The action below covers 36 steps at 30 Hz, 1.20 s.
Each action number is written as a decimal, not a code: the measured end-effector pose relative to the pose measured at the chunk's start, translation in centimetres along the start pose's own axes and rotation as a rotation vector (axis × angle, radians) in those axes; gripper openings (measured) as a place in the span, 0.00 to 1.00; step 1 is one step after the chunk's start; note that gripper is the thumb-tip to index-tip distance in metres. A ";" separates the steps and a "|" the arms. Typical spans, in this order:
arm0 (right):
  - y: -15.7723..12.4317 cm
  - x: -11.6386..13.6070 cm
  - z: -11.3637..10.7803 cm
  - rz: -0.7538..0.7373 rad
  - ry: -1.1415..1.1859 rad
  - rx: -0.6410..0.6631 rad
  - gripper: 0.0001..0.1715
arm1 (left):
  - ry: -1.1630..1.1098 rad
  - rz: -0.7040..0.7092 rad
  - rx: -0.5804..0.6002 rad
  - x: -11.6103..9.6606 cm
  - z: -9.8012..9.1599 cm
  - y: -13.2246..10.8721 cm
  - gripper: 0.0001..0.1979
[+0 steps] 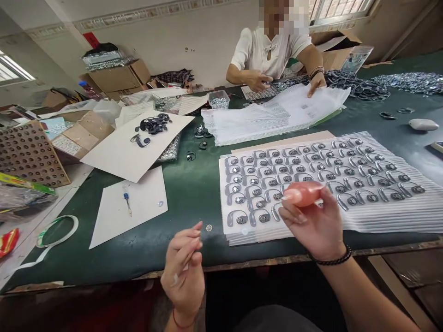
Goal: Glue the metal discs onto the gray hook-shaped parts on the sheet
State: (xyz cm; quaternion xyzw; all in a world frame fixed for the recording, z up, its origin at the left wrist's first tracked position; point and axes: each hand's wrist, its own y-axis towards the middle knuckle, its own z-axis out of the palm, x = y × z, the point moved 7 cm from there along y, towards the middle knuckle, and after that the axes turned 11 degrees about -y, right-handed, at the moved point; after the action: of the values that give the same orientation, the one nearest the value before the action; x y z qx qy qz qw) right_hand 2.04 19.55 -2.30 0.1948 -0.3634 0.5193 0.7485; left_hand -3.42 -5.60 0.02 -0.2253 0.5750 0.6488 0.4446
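My right hand [313,223] holds a small pink translucent object [304,192] between thumb and fingers, just above the near edge of a stack of white ribbed sheets [387,216] covered with rows of grey hook-shaped metal parts [311,173]. My left hand [183,269] hovers at the table's front edge with its fingers loosely pinched together; whether it holds anything tiny I cannot tell. A small round metal piece [209,228] lies on the green table [194,189] just beyond its fingertips.
A person in a white shirt [273,46] sits across, hands on another pile of white sheets [277,113]. White cards [129,205] with a small screwdriver [127,201], dark parts [154,123], cardboard boxes [114,78], a tape ring [57,230] and a perforated board [29,154] fill the left.
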 end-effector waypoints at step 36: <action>4.2 -0.2 1.9 -0.138 -0.580 0.111 0.20 | 0.159 0.604 0.805 1.9 7.8 -1.9 0.04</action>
State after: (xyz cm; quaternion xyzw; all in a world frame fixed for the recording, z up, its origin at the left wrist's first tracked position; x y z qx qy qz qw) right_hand -2.56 19.73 -1.55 0.4000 -0.5190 0.4091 0.6350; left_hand -1.11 2.30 -0.72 0.0914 0.8509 0.4563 0.2438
